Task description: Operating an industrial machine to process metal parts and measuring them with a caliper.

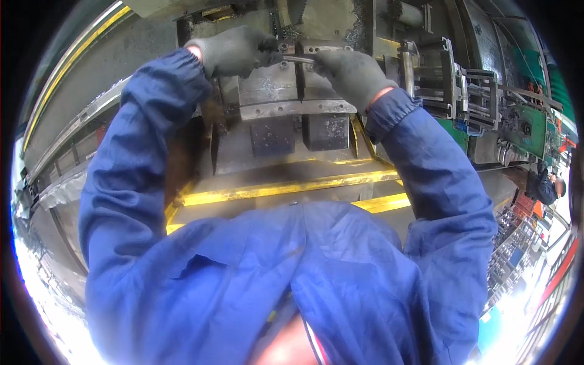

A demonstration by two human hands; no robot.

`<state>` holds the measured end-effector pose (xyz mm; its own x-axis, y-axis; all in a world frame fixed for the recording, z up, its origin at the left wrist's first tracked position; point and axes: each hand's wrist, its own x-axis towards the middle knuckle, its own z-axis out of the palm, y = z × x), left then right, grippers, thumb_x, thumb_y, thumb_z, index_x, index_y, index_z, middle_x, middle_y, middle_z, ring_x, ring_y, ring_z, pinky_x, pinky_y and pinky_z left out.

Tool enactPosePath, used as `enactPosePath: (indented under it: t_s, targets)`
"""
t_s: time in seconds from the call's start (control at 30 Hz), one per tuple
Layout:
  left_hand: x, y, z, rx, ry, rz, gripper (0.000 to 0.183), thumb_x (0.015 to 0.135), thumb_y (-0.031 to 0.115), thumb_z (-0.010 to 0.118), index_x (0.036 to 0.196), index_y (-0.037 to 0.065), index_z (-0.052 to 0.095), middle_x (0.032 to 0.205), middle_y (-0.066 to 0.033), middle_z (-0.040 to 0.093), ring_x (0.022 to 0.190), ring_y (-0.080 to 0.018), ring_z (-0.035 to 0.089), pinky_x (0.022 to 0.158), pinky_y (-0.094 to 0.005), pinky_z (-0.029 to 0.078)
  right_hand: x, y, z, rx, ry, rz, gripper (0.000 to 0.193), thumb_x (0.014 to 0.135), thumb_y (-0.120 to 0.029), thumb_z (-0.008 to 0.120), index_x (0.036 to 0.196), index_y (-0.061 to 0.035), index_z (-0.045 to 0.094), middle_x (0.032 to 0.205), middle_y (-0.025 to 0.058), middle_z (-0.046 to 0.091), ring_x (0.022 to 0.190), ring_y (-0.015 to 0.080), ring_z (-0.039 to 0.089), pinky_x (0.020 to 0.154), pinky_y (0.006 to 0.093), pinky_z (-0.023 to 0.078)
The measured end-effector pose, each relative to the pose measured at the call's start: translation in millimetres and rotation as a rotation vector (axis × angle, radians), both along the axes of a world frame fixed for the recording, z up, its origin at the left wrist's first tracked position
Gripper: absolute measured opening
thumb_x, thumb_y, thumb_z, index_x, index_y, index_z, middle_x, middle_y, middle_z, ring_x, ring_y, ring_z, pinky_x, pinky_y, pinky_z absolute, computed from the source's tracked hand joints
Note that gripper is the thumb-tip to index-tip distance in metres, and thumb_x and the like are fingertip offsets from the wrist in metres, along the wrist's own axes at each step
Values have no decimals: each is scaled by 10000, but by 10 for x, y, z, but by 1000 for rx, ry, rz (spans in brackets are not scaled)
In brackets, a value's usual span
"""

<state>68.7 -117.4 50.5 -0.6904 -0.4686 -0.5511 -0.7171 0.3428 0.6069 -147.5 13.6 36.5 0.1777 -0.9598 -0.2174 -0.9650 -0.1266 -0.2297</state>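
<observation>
Both of my hands wear grey gloves and reach over a metal fixture (267, 94) made of two plates side by side, with a dark gap between them. My right hand (356, 74) is closed on the end of a short, thin metal rod (298, 59), which lies almost level above the plates. At the rod's other end is my left hand (234, 52), its fingers curled and their tips dark. Whether those fingers grip the rod or something small beside it is hard to make out. Bolts show on the plates just below the rod.
Yellow bars (292, 187) run across between my body and the fixture. Metal frames and clamps (447, 79) stand to the right, with a green machine part (526, 131) beyond. Metal shavings lie at the back. A person (544, 185) is far off at the right.
</observation>
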Motion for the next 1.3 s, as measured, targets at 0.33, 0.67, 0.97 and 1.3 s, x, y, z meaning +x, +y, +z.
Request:
enactPosePath:
  t_s: [0.33, 0.67, 0.97, 1.3]
  targets:
    - [56, -70, -74, -43, -68, -41, 319, 1002, 362, 597, 1082, 67, 690, 807, -38, 664, 631, -122, 566, 599, -266, 474, 158, -165, -33, 48, 132, 30, 137, 949, -149, 562, 992, -78, 671, 906, 120, 730, 776, 316, 700, 726, 411, 552]
    - [150, 1101, -430, 830, 302, 771, 316, 1021, 315, 528, 1116, 40, 653, 863, -79, 660, 646, -149, 610, 533, -263, 488, 222, 180, 24, 9, -87, -268, 233, 929, -243, 630, 1073, -70, 690, 934, 136, 733, 806, 268, 708, 730, 372, 561]
    - [-726, 2149, -605, 311, 522, 457, 320, 980, 240, 515, 987, -46, 659, 879, -137, 698, 688, -275, 671, 712, -402, 568, -17, 380, -326, 611, -455, -471, 276, 916, -233, 637, 1092, -31, 704, 937, 178, 711, 801, 255, 683, 756, 352, 558]
    - [-375, 1907, -468, 877, 363, 291, 285, 946, 214, 540, 934, -47, 655, 830, -148, 693, 679, -200, 664, 639, -313, 556, -316, -605, 22, 333, 573, -130, 182, 908, -129, 564, 1024, -125, 705, 985, 104, 724, 884, 309, 709, 743, 431, 569]
